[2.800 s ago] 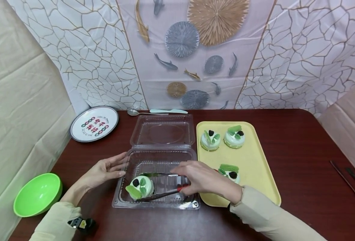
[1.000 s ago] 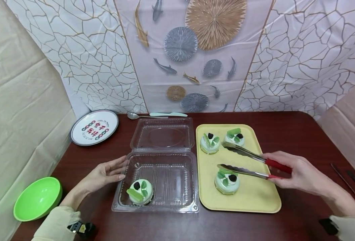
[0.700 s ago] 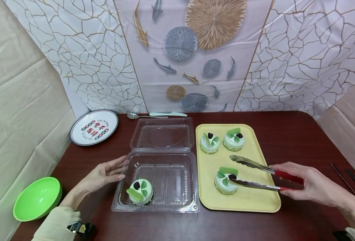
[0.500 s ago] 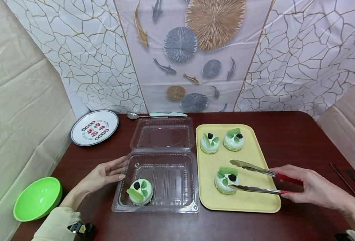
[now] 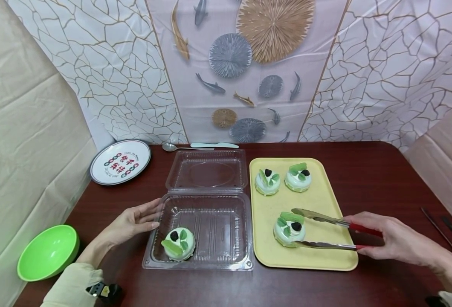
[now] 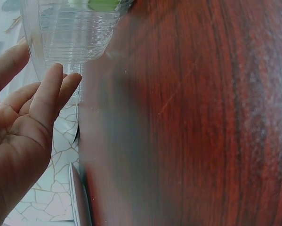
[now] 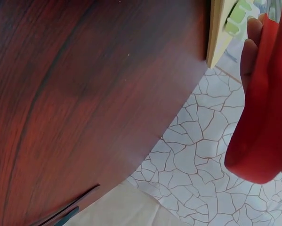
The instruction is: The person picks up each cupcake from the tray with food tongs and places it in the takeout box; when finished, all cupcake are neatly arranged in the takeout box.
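Note:
My right hand [image 5: 392, 238] holds a pair of tongs [image 5: 327, 246] by the red grips [image 7: 268, 103]. Their metal arms stand apart at the right side of a pale green cake [image 5: 286, 234], one tip by its far edge, the other by its near edge. This cake, topped with a dark berry and green leaves, sits on a yellow tray [image 5: 322, 256]. My left hand [image 5: 135, 221] rests with extended fingers against the left side of a clear plastic clamshell box [image 5: 222, 264]. Inside the box's front left corner is a similar cake [image 5: 178, 245].
Two more cakes, one at left [image 5: 267, 182] and one at right [image 5: 298, 178], sit at the tray's back. Around the box are a printed plate [image 5: 120, 162], a green bowl [image 5: 48, 253], a spoon [image 5: 169, 147] and a pale knife [image 5: 214, 145]. Dark chopsticks [image 5: 441, 232] lie far right.
My right hand has carried the tongs from the box rightward to the tray, leaving a cake in the box. Lately the tongs have shifted slightly toward me around the front cake. My left hand stays put.

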`<state>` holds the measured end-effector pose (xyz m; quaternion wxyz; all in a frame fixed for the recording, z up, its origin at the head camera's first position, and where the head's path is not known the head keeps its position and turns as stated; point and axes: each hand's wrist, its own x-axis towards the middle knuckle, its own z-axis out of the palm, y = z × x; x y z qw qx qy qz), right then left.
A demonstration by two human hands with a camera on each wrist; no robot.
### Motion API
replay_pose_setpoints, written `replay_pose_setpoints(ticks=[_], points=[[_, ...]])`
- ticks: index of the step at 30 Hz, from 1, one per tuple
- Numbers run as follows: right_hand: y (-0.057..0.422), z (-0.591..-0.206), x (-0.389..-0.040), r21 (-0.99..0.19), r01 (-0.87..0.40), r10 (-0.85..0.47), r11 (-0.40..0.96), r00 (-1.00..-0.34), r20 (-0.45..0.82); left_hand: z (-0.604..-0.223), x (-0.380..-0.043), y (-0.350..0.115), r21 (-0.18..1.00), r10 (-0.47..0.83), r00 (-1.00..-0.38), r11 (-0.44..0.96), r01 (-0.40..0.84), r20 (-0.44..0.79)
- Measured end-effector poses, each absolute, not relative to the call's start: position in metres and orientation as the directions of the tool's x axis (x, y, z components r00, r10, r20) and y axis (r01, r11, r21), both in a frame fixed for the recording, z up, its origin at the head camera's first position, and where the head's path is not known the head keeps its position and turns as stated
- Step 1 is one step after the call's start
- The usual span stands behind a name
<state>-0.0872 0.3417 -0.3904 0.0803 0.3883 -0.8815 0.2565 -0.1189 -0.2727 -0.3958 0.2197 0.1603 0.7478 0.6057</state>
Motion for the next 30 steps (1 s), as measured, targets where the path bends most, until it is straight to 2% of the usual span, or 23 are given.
replay_pose_setpoints(ticks=[11, 16, 24, 27, 30], points=[[0.335, -0.396, -0.092, -0.398, -0.762, -0.681, 0.511, -0.641, 0.354, -0.396, -0.118, -0.272, 0.978, 0.506, -0.854, 0.207, -0.019, -0.124], [0.334, -0.395, -0.091, -0.418, -0.744, -0.662, 0.522, -0.662, 0.351, -0.394, -0.117, -0.272, 0.980, 0.513, -0.851, 0.199, -0.008, -0.112], [0.327, -0.379, -0.089, -0.454, -0.664, -0.580, 0.594, -0.745, 0.331, -0.395, -0.118, -0.273, 0.980, 0.519, -0.847, 0.196, -0.009, -0.112], [0.317, -0.367, -0.096, -0.436, -0.673, -0.570, 0.598, -0.739, 0.360, -0.395, -0.118, -0.272, 0.981, 0.521, -0.847, 0.191, -0.005, -0.106], [0.299, -0.357, -0.106, -0.413, -0.709, -0.580, 0.571, -0.705, 0.408, -0.394, -0.118, -0.273, 0.982, 0.521, -0.847, 0.188, -0.005, -0.104]])
